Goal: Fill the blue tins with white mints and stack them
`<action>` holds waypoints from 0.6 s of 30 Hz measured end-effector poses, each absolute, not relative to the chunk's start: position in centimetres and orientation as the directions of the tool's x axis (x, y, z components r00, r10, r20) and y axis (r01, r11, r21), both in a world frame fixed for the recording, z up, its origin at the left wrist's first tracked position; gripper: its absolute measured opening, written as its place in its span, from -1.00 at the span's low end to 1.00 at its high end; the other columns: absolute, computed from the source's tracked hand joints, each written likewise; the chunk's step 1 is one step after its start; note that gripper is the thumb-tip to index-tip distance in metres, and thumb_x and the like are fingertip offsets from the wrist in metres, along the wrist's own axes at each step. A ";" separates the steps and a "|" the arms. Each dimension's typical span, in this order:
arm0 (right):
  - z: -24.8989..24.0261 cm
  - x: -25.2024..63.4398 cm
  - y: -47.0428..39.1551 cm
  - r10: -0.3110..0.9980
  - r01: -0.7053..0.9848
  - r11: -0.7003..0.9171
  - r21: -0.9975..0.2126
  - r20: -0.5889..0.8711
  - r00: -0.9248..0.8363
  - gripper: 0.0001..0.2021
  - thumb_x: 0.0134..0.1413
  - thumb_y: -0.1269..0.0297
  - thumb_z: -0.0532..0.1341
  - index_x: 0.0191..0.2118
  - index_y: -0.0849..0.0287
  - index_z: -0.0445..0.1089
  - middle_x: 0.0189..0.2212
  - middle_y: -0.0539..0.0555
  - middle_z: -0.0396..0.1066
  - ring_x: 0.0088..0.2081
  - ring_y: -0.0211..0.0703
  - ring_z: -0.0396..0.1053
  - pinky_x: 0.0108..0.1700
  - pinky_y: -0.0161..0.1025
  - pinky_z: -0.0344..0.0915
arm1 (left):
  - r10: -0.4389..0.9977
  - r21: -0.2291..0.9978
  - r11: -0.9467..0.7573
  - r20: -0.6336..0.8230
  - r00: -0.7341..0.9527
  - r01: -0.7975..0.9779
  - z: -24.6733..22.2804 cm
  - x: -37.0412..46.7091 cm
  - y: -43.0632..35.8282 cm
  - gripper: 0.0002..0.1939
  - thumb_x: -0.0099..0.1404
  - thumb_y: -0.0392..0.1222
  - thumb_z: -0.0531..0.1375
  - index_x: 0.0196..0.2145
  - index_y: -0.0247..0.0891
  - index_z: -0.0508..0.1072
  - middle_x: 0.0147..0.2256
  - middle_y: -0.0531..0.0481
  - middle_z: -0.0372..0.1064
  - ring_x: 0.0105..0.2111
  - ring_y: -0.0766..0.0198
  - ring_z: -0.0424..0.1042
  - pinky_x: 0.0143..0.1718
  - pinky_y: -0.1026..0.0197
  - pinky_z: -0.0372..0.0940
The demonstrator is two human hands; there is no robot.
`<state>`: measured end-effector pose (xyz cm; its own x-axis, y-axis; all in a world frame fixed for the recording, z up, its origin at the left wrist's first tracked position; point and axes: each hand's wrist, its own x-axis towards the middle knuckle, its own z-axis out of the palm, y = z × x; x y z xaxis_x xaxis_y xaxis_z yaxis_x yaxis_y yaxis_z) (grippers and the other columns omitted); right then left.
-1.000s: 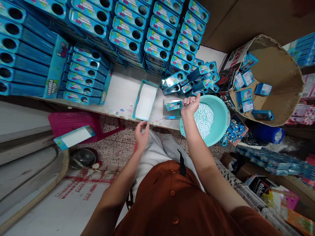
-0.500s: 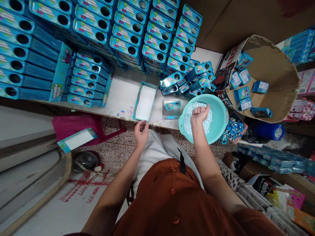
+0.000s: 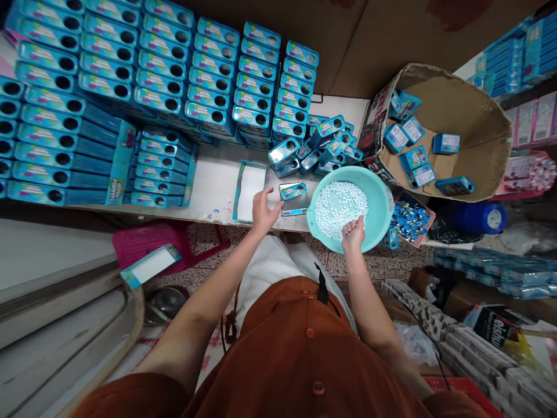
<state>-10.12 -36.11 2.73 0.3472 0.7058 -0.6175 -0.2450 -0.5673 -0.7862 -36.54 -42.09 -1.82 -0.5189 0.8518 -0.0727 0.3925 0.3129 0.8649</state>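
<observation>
My left hand (image 3: 264, 213) is over the table's front edge with thumb and fingers apart and nothing between them. Just right of it, a small blue tin (image 3: 293, 191) lies on a digital scale (image 3: 295, 211). An open blue tray (image 3: 250, 187) with a white inside is behind and left of that hand. My right hand (image 3: 353, 234) is closed, low over the white pellets (image 3: 337, 200) in a turquoise basin (image 3: 382, 212). What its curled fingers hold, if anything, is hidden.
Rows of blue tins (image 3: 209, 96) stand at the back left; loose tins (image 3: 333, 129) lie behind the basin. A cut-open carton (image 3: 487, 139) holds several tins. A box of blue caps (image 3: 409, 220) sits right of the basin. A pink stool (image 3: 141, 244) is at the lower left.
My left hand has moved right and forward, toward the scale. My right hand has shifted toward the basin's front and remains closed. The camera view has shifted.
</observation>
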 end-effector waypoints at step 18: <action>3.4 -9.0 -38.9 0.704 -0.258 -0.515 -0.818 -0.575 0.418 -0.47 0.04 -0.10 0.16 -0.71 0.10 -0.02 -0.79 -0.16 -0.09 -0.75 -0.41 -0.08 -0.75 -0.34 -0.15 | 0.983 0.626 0.074 0.086 -0.163 0.776 3.6 -42.0 -43.1 -0.59 0.20 -0.22 0.19 0.03 -0.10 0.38 -0.10 -0.08 0.43 -0.10 0.02 0.31 -0.06 0.01 0.23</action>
<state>-9.03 -38.87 3.41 0.4176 0.7038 -0.5748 -0.2577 -0.5149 -0.8176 -42.03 -43.11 3.58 -0.1627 0.9829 0.0857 0.7762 0.0739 0.6261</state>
